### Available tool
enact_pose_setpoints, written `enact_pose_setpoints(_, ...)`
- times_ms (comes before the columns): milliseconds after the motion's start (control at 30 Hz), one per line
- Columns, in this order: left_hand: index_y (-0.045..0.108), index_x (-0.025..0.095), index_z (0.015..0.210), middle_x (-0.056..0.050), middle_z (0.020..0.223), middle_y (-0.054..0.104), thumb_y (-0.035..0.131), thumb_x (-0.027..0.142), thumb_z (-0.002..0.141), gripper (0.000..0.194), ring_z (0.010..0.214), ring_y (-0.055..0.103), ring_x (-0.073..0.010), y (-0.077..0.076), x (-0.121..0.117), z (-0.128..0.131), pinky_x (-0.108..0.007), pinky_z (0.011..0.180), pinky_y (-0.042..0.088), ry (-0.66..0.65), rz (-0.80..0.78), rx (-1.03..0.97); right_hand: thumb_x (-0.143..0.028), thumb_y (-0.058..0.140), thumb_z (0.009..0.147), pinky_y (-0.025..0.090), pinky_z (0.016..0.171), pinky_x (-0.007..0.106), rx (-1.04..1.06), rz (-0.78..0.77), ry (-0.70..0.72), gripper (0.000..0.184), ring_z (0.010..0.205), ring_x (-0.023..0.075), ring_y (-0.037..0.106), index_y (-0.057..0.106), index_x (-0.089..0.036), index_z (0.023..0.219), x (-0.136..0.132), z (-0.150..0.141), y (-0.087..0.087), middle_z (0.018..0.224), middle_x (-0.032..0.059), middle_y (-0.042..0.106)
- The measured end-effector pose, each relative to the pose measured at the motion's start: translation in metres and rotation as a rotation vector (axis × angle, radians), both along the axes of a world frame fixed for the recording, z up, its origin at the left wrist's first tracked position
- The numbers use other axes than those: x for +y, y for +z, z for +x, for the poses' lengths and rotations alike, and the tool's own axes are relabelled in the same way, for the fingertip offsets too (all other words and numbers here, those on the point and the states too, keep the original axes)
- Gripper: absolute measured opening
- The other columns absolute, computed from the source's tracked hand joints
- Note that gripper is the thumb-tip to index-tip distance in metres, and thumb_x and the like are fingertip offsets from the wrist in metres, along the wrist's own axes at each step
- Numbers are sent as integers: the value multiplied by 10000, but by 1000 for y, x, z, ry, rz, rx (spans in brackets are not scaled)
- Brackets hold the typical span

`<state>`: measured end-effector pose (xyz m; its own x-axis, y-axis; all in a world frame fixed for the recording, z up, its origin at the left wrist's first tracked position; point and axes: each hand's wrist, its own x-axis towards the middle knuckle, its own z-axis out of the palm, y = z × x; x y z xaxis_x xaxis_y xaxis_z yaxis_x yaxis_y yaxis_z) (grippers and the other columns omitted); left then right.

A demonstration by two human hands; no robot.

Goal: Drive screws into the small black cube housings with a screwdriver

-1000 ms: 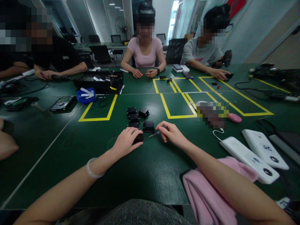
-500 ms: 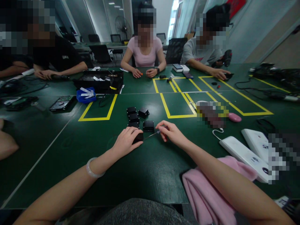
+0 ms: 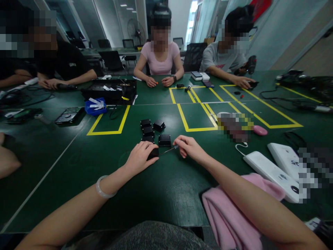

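My left hand [image 3: 140, 154] is closed over a small black box [image 3: 153, 153], gripping it on the green table. Pinched in the fingers of my right hand [image 3: 187, 145] is a screwdriver [image 3: 169, 150] with a thin metal shaft and a partly hidden, clear-looking handle. Its shaft points left and its tip meets the right side of the held box; the exact contact point is too small to make out. Just beyond my hands lie several similar black boxes [image 3: 148, 131], one of them [image 3: 164, 140] close to the screwdriver.
A pink cloth [image 3: 223, 211] hangs over the table's near edge beneath my right forearm. White power packs [image 3: 270, 175] and a pink oval case [image 3: 260, 130] lie to the right. Farther left are a hard drive [image 3: 69, 115] and a blue basket [image 3: 95, 107]. Several people sit around the table.
Both hands stay nearly in place, with the screwdriver still against the black box. The view has shifted very slightly.
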<state>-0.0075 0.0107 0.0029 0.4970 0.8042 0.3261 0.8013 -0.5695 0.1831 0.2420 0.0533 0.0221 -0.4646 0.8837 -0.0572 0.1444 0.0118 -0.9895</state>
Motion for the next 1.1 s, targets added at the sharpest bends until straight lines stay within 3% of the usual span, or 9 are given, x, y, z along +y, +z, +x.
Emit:
enact_pose_setpoints(233, 568, 200, 1183, -106, 1138, 635, 663, 307, 894, 323, 1051, 595, -283, -1, 0, 0, -420, 852, 517, 0, 11, -9, -413, 568, 889, 353, 409, 196, 1, 0, -4, 236, 364, 81, 439, 546, -183, 936, 0, 1, -1, 442, -103, 481)
enact_pose_setpoints(433, 573, 182, 1185, -113, 1135, 634, 669, 310, 893, 333, 1048, 593, -286, -1, 0, -1, -421, 853, 515, -4, 9, 4, -449, 555, 890, 353, 395, 197, 35, -31, 1, 270, 335, 73, 381, 543, -182, 852, 0, 0, -1, 386, -125, 373)
enact_pose_setpoints(600, 567, 185, 1184, -110, 1140, 632, 673, 311, 892, 335, 1047, 593, -282, -1, 0, -1, -415, 856, 511, -6, 11, 4, -415, 585, 877, 348, 406, 188, 11, -27, -5, 246, 367, 78, 440, 541, -182, 942, 0, 0, 0, 445, -103, 486)
enact_pose_setpoints(800, 561, 197, 1197, -106, 1140, 630, 654, 320, 903, 331, 1045, 589, -280, -1, 0, -1, -412, 846, 509, -6, -2, 0, -489, 586, 873, 340, 388, 197, 44, -69, 6, 312, 327, 71, 384, 541, -183, 835, 2, 0, -3, 380, -121, 387)
enact_pose_setpoints(967, 569, 197, 1194, -107, 1141, 631, 651, 309, 900, 325, 1057, 588, -283, -1, 0, -1, -418, 861, 508, -8, -4, -25, -445, 593, 872, 321, 390, 184, 12, -56, 4, 269, 350, 77, 433, 547, -183, 914, 2, 1, -2, 426, -102, 483)
enact_pose_setpoints(1100, 576, 207, 1183, -103, 1138, 634, 641, 310, 902, 307, 1053, 588, -283, -1, 0, -1, -426, 864, 509, -5, -8, -35, -474, 578, 882, 330, 389, 192, 26, -60, -5, 292, 333, 73, 405, 548, -184, 863, 1, 0, -2, 395, -111, 433)
